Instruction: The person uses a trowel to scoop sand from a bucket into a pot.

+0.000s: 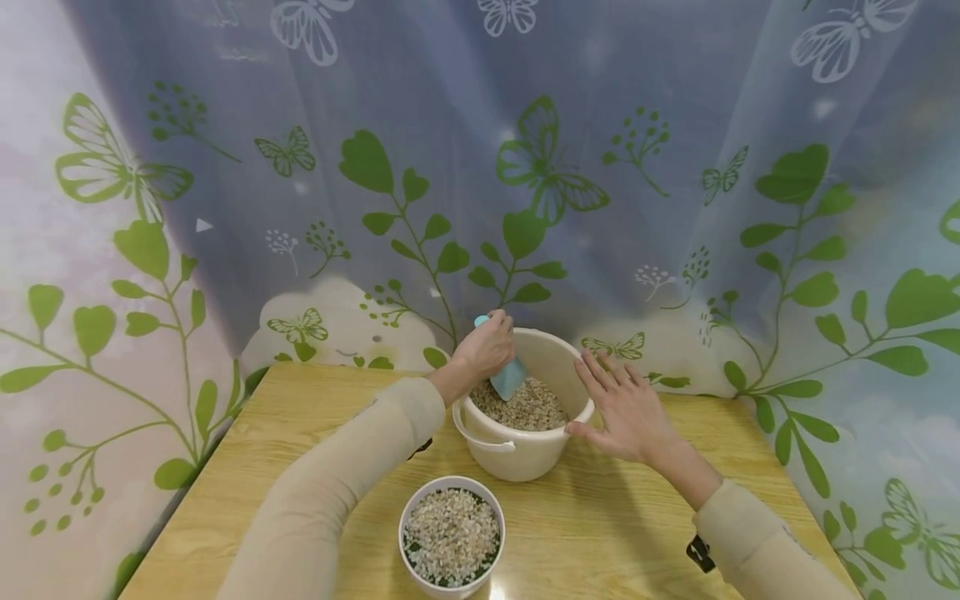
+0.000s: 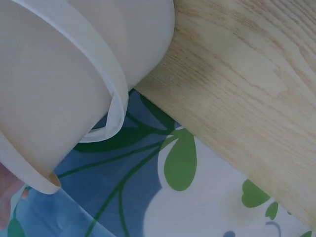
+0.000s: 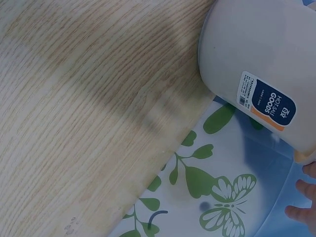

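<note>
A cream bucket (image 1: 517, 458) stands toward the back of the table, with coarse tan gravel (image 1: 536, 406) inside it. My left hand (image 1: 485, 346) grips the handle of a small light-blue shovel (image 1: 510, 380), whose blade points down at the gravel. How deep the blade's tip goes cannot be made out. On the bucket's right side, my right hand (image 1: 624, 410) rests against the rim with its fingers straight. The left wrist view shows the bucket's wall and white carrying handle (image 2: 116, 89). In the right wrist view, a printed label (image 3: 269, 101) is on the bucket's side, near my fingertips (image 3: 301, 212).
A white round pot (image 1: 452, 590) filled with pale gravel (image 1: 452, 533) stands at the table's front, below the bucket. Around the wooden table (image 1: 600, 533) hangs a curtain (image 1: 465, 75) printed with leaves and butterflies, close behind the bucket.
</note>
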Available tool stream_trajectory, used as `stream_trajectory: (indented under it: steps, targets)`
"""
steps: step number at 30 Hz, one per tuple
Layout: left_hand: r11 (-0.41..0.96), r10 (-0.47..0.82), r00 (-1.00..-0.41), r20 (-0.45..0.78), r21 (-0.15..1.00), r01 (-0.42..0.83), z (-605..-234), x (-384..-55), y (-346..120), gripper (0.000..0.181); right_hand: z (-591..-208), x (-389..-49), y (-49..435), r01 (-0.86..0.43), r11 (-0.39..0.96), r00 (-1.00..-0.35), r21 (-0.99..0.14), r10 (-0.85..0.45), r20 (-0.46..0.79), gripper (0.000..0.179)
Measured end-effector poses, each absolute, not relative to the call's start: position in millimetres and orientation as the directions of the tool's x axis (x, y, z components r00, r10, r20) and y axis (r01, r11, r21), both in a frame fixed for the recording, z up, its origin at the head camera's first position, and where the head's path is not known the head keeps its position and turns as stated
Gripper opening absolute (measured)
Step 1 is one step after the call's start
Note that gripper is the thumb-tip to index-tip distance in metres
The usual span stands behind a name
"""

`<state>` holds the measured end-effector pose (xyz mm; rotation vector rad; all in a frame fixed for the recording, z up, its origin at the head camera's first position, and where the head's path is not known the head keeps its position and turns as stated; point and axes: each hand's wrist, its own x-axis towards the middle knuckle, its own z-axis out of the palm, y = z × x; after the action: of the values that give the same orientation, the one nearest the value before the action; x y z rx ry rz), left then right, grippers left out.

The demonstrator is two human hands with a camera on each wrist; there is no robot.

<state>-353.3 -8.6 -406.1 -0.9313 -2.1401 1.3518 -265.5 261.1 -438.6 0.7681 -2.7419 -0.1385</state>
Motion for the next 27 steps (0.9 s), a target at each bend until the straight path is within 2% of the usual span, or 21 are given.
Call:
stream_trajectory:
  steps: [14,18,23,27]
  targets:
    - [0.416,0.744,-0.667,0.034,-0.805,0.423,-419,-355,-1,0.037,-439,-265,261,-0.49,0.855,-0.823,0.168,-0.518,0.235,0.105]
    - [0.469,0.722,-0.691,0.039,-0.761,0.447,-423,-353,3,0.037,-439,-264,259,-0.493,0.854,-0.823,0.168,-0.52,0.227,0.105]
    - [0.485,0.723,-0.691,0.023,-0.729,0.483,-426,-348,9,0.044,-440,-263,260,-0.491,0.852,-0.823,0.183,-0.522,0.225,0.105]
    - [0.492,0.718,-0.696,0.012,-0.715,0.496,-425,-348,10,0.042,-440,-263,261,-0.489,0.853,-0.818,0.18,-0.521,0.243,0.104]
